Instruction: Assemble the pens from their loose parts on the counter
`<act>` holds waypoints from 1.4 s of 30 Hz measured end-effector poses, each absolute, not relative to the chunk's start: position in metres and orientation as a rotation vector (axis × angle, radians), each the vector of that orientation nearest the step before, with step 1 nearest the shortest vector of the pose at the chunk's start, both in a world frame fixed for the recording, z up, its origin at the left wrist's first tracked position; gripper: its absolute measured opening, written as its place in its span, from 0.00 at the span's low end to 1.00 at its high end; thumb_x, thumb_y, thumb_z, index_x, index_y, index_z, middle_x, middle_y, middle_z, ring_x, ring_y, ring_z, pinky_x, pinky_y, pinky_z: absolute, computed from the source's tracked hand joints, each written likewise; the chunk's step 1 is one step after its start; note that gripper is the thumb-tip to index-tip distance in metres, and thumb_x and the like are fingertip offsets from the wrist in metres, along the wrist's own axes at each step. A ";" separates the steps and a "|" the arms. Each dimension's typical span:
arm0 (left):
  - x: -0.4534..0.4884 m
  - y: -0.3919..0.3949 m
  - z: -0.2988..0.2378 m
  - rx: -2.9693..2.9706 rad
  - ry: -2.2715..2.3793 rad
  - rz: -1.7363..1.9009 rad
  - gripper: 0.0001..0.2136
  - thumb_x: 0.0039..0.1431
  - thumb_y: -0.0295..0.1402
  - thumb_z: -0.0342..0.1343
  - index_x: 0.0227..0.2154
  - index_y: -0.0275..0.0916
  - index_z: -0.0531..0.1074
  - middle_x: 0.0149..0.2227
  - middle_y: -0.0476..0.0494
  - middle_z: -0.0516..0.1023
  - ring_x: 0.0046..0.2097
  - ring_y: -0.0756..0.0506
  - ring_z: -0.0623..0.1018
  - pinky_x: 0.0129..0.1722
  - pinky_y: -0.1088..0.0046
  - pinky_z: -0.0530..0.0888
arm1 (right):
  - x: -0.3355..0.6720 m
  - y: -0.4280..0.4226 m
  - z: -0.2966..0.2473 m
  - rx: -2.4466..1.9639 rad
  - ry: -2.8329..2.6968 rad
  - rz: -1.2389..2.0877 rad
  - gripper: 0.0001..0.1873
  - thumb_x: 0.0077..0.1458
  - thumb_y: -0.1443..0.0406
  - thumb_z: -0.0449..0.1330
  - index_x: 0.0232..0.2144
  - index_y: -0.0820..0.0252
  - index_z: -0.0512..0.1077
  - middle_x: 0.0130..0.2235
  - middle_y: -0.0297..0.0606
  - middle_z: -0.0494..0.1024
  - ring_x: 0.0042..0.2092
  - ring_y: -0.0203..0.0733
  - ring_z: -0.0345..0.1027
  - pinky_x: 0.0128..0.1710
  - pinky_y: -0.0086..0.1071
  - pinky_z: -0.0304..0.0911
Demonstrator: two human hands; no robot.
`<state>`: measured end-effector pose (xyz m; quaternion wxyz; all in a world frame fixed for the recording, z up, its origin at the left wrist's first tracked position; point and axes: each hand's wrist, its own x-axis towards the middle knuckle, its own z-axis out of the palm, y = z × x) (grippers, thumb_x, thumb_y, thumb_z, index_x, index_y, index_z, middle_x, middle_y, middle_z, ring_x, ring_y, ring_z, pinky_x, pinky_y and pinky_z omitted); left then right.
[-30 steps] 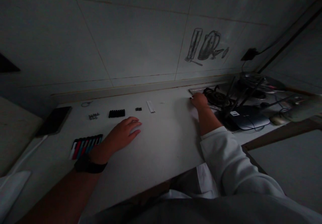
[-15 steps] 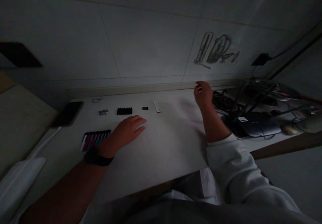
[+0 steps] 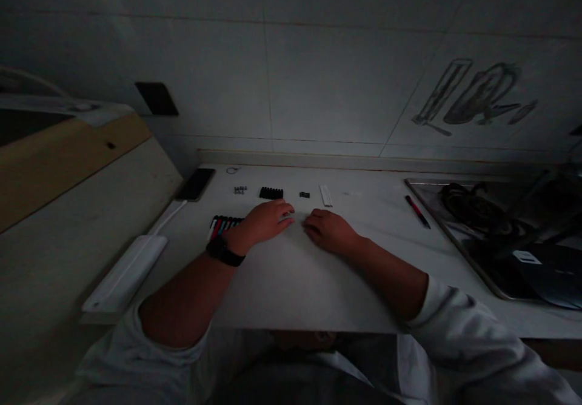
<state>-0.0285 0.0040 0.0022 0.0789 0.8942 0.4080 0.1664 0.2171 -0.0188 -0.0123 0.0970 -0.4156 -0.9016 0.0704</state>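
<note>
My left hand (image 3: 266,221) lies flat on the white counter (image 3: 291,277), fingers stretched out, holding nothing; a black watch is on its wrist. My right hand (image 3: 328,230) rests palm down just to its right, fingers loosely curled, and nothing shows in it. A row of coloured pens (image 3: 224,225) lies beside my left wrist. Beyond my hands sit a black comb-like block (image 3: 271,193), a small black piece (image 3: 304,194), a white strip (image 3: 325,195) and some tiny metal parts (image 3: 240,190).
A red and black pen (image 3: 417,211) lies alone to the right. A phone (image 3: 196,184) sits at the back left, with a white cable and flat white adapter (image 3: 125,274) along the left edge. A steel tray (image 3: 486,235) holds cables and a dark device.
My right hand came back from the tray's edge to the middle of the counter, beside my left hand. The red and black pen now lies by the tray. The view swung left.
</note>
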 end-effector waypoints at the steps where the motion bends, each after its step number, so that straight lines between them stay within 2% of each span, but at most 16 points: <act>1: -0.036 0.008 0.008 2.646 1.270 0.514 0.11 0.69 0.37 0.56 0.49 0.41 0.78 0.45 0.40 0.80 0.45 0.41 0.79 0.46 0.63 0.75 | 0.217 -0.018 -0.012 -1.225 -2.678 0.201 0.13 0.69 0.62 0.56 0.47 0.58 0.79 0.44 0.45 0.78 0.46 0.45 0.73 0.46 0.34 0.64; 5: -0.077 0.025 0.029 2.522 1.452 0.519 0.10 0.65 0.38 0.59 0.44 0.40 0.79 0.41 0.42 0.81 0.42 0.41 0.80 0.46 0.64 0.74 | 0.220 -0.015 -0.010 -1.203 -2.704 0.195 0.14 0.70 0.62 0.54 0.48 0.58 0.79 0.46 0.46 0.78 0.46 0.47 0.73 0.45 0.35 0.65; 8: -0.109 0.032 0.035 2.384 1.585 0.423 0.09 0.58 0.34 0.63 0.42 0.40 0.79 0.40 0.43 0.82 0.41 0.43 0.80 0.43 0.67 0.74 | 0.221 -0.013 -0.012 -1.179 -2.713 0.192 0.14 0.70 0.62 0.54 0.48 0.58 0.78 0.45 0.46 0.78 0.46 0.47 0.73 0.45 0.36 0.65; 12: -0.133 0.035 0.027 2.339 1.648 0.219 0.12 0.50 0.34 0.68 0.39 0.41 0.79 0.41 0.44 0.82 0.40 0.43 0.80 0.37 0.70 0.73 | 0.222 -0.010 -0.015 -1.132 -2.722 0.223 0.16 0.70 0.61 0.53 0.49 0.59 0.78 0.45 0.47 0.77 0.45 0.47 0.73 0.46 0.37 0.65; 17: -0.132 0.035 0.015 2.330 1.726 0.029 0.17 0.45 0.34 0.70 0.40 0.41 0.77 0.41 0.43 0.81 0.41 0.41 0.79 0.36 0.70 0.71 | 0.221 -0.011 -0.013 -1.156 -2.718 0.228 0.15 0.70 0.62 0.53 0.49 0.60 0.78 0.45 0.47 0.77 0.45 0.46 0.72 0.46 0.36 0.64; 20: -0.119 0.033 0.014 2.292 1.769 -0.018 0.20 0.46 0.41 0.71 0.42 0.40 0.77 0.42 0.41 0.81 0.41 0.41 0.78 0.36 0.70 0.68 | 0.220 -0.012 -0.011 -1.163 -2.728 0.223 0.15 0.71 0.62 0.53 0.49 0.60 0.78 0.46 0.47 0.77 0.46 0.46 0.72 0.46 0.35 0.64; 24: -0.099 0.026 0.020 2.300 1.728 0.044 0.21 0.52 0.51 0.65 0.41 0.38 0.78 0.41 0.39 0.81 0.38 0.42 0.77 0.34 0.70 0.66 | 0.220 -0.013 -0.011 -1.158 -2.722 0.215 0.16 0.71 0.61 0.53 0.50 0.60 0.77 0.46 0.47 0.77 0.46 0.46 0.72 0.45 0.35 0.64; 26: -0.091 0.021 0.025 2.330 1.692 0.019 0.20 0.53 0.52 0.64 0.34 0.38 0.79 0.37 0.39 0.81 0.35 0.43 0.76 0.33 0.69 0.65 | 0.221 -0.012 -0.013 -1.147 -2.719 0.216 0.16 0.71 0.61 0.53 0.50 0.60 0.77 0.46 0.46 0.77 0.46 0.45 0.72 0.45 0.34 0.64; 29: -0.084 0.011 0.033 2.279 1.609 -0.114 0.17 0.51 0.50 0.65 0.25 0.39 0.79 0.26 0.43 0.78 0.27 0.46 0.72 0.30 0.69 0.62 | 0.221 -0.011 -0.016 -1.139 -2.709 0.217 0.15 0.70 0.61 0.54 0.50 0.60 0.77 0.46 0.46 0.77 0.46 0.45 0.72 0.45 0.34 0.64; 33: -0.074 0.000 0.039 2.155 1.486 -0.209 0.13 0.49 0.45 0.65 0.22 0.40 0.78 0.17 0.48 0.71 0.21 0.48 0.67 0.27 0.69 0.60 | 0.221 -0.010 -0.018 -1.139 -2.694 0.209 0.13 0.70 0.62 0.55 0.49 0.59 0.78 0.46 0.46 0.77 0.45 0.46 0.72 0.44 0.34 0.64; 35: -0.065 -0.003 0.036 2.192 1.424 -0.200 0.10 0.49 0.40 0.64 0.21 0.40 0.78 0.18 0.48 0.72 0.22 0.48 0.67 0.28 0.69 0.61 | 0.220 -0.010 -0.018 -1.141 -2.685 0.200 0.13 0.70 0.62 0.55 0.49 0.59 0.78 0.46 0.46 0.77 0.45 0.45 0.72 0.43 0.34 0.64; 38: -0.050 -0.007 0.022 2.361 1.372 -0.098 0.06 0.49 0.36 0.63 0.22 0.39 0.77 0.25 0.45 0.76 0.25 0.47 0.69 0.28 0.68 0.61 | 0.219 -0.012 -0.018 -1.147 -2.661 0.185 0.14 0.69 0.62 0.55 0.51 0.57 0.77 0.46 0.46 0.77 0.46 0.46 0.73 0.43 0.34 0.64; 42: -0.031 -0.011 0.003 2.596 1.334 0.233 0.05 0.54 0.35 0.62 0.31 0.39 0.79 0.39 0.40 0.78 0.34 0.43 0.75 0.32 0.67 0.65 | 0.216 -0.014 -0.017 -1.170 -2.602 0.163 0.16 0.68 0.62 0.57 0.55 0.55 0.75 0.50 0.45 0.78 0.47 0.46 0.73 0.42 0.34 0.64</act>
